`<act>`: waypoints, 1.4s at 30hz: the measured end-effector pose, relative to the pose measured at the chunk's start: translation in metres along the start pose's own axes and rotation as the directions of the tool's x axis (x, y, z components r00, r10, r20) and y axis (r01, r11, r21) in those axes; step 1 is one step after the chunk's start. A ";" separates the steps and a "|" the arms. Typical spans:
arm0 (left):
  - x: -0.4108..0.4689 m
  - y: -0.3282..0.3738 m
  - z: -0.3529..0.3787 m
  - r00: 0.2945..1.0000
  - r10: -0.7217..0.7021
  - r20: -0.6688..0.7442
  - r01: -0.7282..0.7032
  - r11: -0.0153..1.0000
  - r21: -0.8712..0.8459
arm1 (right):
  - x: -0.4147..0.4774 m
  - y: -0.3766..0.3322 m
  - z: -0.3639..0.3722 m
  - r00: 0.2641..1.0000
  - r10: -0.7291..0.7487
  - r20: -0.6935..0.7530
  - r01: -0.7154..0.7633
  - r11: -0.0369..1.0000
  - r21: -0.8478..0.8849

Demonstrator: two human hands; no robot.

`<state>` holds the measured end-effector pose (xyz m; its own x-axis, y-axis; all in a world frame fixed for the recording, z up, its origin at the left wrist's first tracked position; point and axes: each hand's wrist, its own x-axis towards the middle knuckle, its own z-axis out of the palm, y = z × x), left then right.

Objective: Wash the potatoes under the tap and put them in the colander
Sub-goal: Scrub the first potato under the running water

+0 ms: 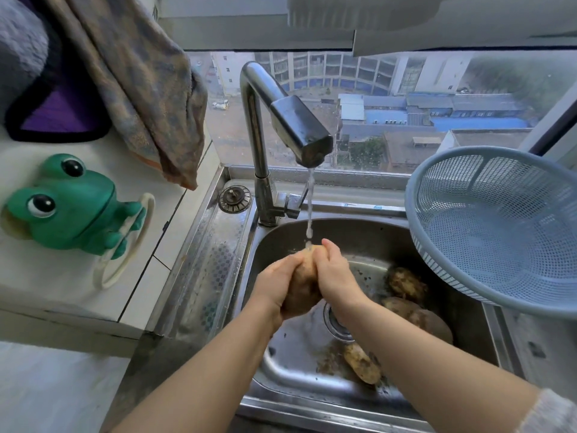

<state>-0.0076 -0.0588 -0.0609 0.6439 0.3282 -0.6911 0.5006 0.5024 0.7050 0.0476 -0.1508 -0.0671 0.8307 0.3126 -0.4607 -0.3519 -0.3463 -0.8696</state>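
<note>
Potatoes were split between the hands and the basin of the stainless-steel sink. One brown, oblong potato was held above the middle of the sink, with its upper end directly under the thin stream of water. The water fell from the chrome tap mounted on the sink's back rim.

The left hand gripped the potato's lower part, fingers curled round it from the sink's left side. The right hand wrapped the upper part from the sink's right side, fingers closed over the top where the water landed.

Three more muddy potatoes lay on the sink floor:
- a knobbly potato toward the sink's back right;
- a long brown potato just in front of it;
- a smaller pale potato toward the sink's front, amid loose specks of dirt.

The round metal drain sat in the middle of the sink floor, partly hidden by the right forearm.

A pale blue perforated plastic colander leaned tilted over the sink's right rim, its open side turned toward the sink and its mesh floor and walls in plain view. A round metal strainer plug lay on the sink's back left corner. Left of the sink, a green plastic frog sat against white tiles. A mottled brown-grey cloth hung above it.
</note>
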 end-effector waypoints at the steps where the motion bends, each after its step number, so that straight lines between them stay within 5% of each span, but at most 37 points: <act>1: 0.001 0.001 -0.002 0.995 -0.097 -0.005 0.097 0.992 -0.078 | -0.005 0.003 0.001 0.997 -0.070 0.024 0.071 0.997 -0.019; 4: 0.003 0.000 -0.005 0.964 -0.259 0.053 0.264 0.932 -0.250 | -0.013 0.010 -0.002 0.981 -0.183 0.065 0.187 0.981 -0.057; 9: -0.006 0.000 0.001 0.969 -0.247 0.001 0.240 0.940 -0.242 | 0.003 0.001 -0.007 0.999 0.024 0.024 -0.027 0.984 0.178; 13: -0.006 0.000 -0.005 0.956 -0.293 0.023 0.288 0.918 -0.272 | 0.010 -0.001 -0.004 0.997 0.068 0.048 -0.074 0.987 0.145; 20: -0.014 0.003 -0.010 0.887 -0.408 0.216 0.460 0.743 -0.486 | -0.003 0.017 -0.008 0.966 -0.233 0.110 0.227 0.972 0.059; 25: -0.003 -0.002 -0.007 0.900 -0.401 0.171 0.436 0.808 -0.397 | 0.005 0.005 -0.009 0.983 -0.185 0.002 0.184 0.980 0.077; 29: -0.002 0.004 -0.006 0.953 -0.303 0.004 0.302 0.949 -0.088 | 0.017 0.000 -0.011 0.989 -0.149 0.021 0.149 0.989 -0.016; 33: -0.009 0.000 -0.002 0.998 -0.061 0.034 0.051 0.972 0.231 | 0.021 0.001 -0.014 0.993 -0.115 0.003 0.115 0.988 -0.103; 36: -0.010 -0.008 -0.002 0.999 -0.034 0.005 0.032 0.985 0.170 | 0.016 0.000 -0.015 0.997 -0.073 -0.028 0.069 0.988 -0.139; 42: -0.009 -0.022 -0.005 0.978 -0.210 -0.014 0.209 0.977 -0.042 | -0.001 0.016 0.001 0.996 -0.027 0.085 0.035 0.994 -0.104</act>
<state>-0.0272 -0.0693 -0.0712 0.5164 0.2267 -0.8258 0.5995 0.5930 0.5376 0.0411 -0.1562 -0.0807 0.8003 0.3954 -0.4508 -0.2757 -0.4250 -0.8622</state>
